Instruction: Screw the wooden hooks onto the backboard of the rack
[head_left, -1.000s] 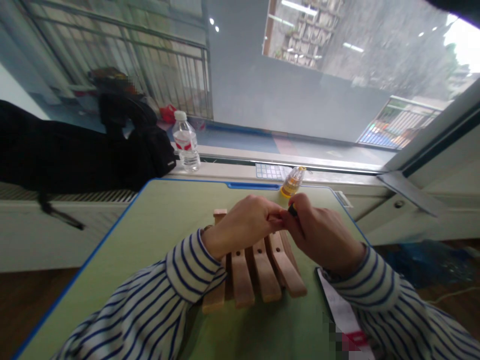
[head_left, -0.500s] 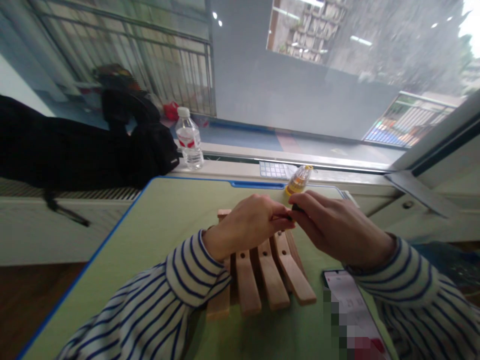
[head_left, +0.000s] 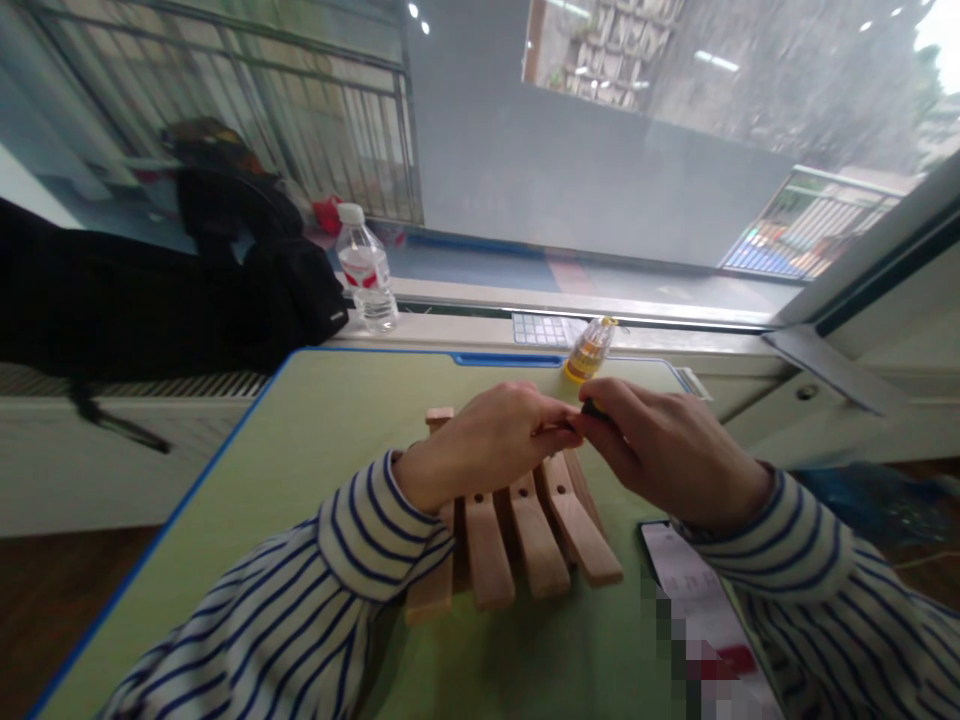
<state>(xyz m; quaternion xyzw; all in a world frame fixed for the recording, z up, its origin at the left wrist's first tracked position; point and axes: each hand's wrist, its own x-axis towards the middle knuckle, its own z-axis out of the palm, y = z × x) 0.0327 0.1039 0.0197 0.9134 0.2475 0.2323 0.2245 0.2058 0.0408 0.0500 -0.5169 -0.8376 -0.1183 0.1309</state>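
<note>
1. A small black object, mostly hidden and too small to name, sits between the person's two hands, above the far half of the worktop.
2. The right hand is clenched on it, pinching it between thumb and fingertips. The left hand curls toward it from the other side, a thin sliver showing at its fingertips; whether that hand grips the object cannot be told.
3. Directly below lies a slatted pale-wood rack, its flat slats drilled with round holes, not quite touched by the hands.
4. The object looks light, stiff and easily dropped; a fingertip pinch on its exposed dark end seems the surest hold.
5. The green laminate worktop has a blue edge. A phone with a pixelated screen lies beside the right forearm, and a small amber-filled plastic bottle stands at the far edge. On the sill beyond, a clear water bottle stands beside a black bag.
</note>
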